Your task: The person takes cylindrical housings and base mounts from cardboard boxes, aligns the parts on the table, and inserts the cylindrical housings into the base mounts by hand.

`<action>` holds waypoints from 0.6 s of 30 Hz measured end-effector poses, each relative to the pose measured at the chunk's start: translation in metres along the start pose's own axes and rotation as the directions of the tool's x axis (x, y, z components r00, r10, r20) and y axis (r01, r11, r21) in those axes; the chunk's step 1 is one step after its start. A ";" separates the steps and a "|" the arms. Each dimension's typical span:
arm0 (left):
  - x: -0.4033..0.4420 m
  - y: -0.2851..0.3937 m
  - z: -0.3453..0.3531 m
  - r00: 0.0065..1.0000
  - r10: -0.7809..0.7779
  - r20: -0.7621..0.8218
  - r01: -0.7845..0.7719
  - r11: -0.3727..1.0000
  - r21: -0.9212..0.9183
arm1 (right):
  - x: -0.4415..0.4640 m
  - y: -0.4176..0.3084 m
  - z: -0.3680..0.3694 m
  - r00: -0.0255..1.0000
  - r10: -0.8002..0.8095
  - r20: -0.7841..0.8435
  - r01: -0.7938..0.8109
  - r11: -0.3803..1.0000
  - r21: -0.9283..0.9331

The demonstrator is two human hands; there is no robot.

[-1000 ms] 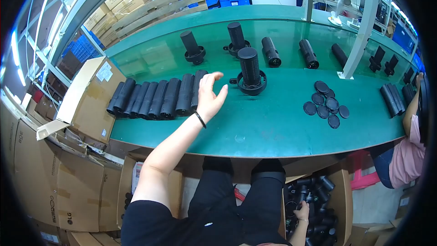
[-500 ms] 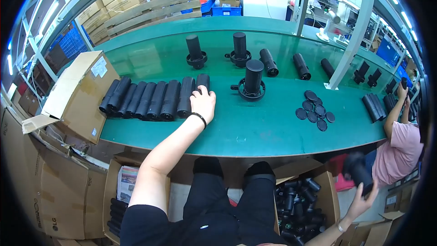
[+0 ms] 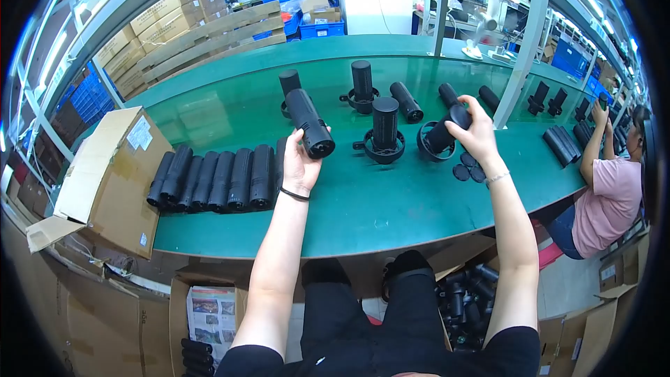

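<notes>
My left hand (image 3: 300, 169) is closed around a black ribbed cylinder (image 3: 306, 119), raised over the green bench and tilted, its socketed end toward me. My right hand (image 3: 477, 136) grips the upper end of a black cylinder with a ring base (image 3: 438, 138), which leans above the bench. Between the hands, a similar ring-based cylinder (image 3: 384, 126) stands upright. Beside my left hand a row of black cylinders (image 3: 222, 180) lies side by side. Under my right hand are several black discs (image 3: 469, 169), partly covered by the hand and its part.
A cardboard box (image 3: 118, 174) stands at the bench's left end. Farther back on the bench (image 3: 349, 227) are more ring-based cylinders (image 3: 361, 84) and loose cylinders (image 3: 406, 101). A metal post (image 3: 527, 49) rises at right. A co-worker (image 3: 608, 195) sits beyond it. A box of black parts (image 3: 466, 300) is below.
My left hand has lifted a cylinder from the right end of the row. My right hand has brought its ring-based cylinder from low at the right up over the bench.
</notes>
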State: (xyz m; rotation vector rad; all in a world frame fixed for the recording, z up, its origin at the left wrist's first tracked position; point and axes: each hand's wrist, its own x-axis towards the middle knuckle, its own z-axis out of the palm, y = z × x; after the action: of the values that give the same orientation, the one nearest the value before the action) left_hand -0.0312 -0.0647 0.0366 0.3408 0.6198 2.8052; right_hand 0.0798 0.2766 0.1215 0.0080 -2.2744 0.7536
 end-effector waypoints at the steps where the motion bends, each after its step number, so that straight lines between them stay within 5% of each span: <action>1: 0.002 0.000 -0.003 0.999 -0.037 0.039 0.038 0.999 -0.018 | 0.009 -0.005 0.008 0.996 0.071 0.049 -0.071 0.997 -0.009; 7: -0.006 -0.004 0.001 0.977 -0.094 0.190 0.089 0.995 0.034 | 0.041 0.008 0.047 0.985 -0.084 0.149 0.117 0.967 -0.227; 13: -0.008 -0.010 -0.005 0.983 -0.123 0.140 0.092 0.973 0.211 | 0.043 0.011 0.057 0.979 -0.045 0.197 0.069 0.991 -0.118; 18: -0.009 -0.009 -0.002 0.990 -0.107 0.091 0.094 0.986 0.140 | 0.039 0.016 0.061 0.990 -0.074 0.118 0.094 0.979 -0.181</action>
State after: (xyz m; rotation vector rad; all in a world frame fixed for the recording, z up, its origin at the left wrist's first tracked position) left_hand -0.0217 -0.0606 0.0291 0.4572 0.7847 2.6393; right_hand 0.0086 0.2663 0.1035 0.0592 -2.4254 0.5052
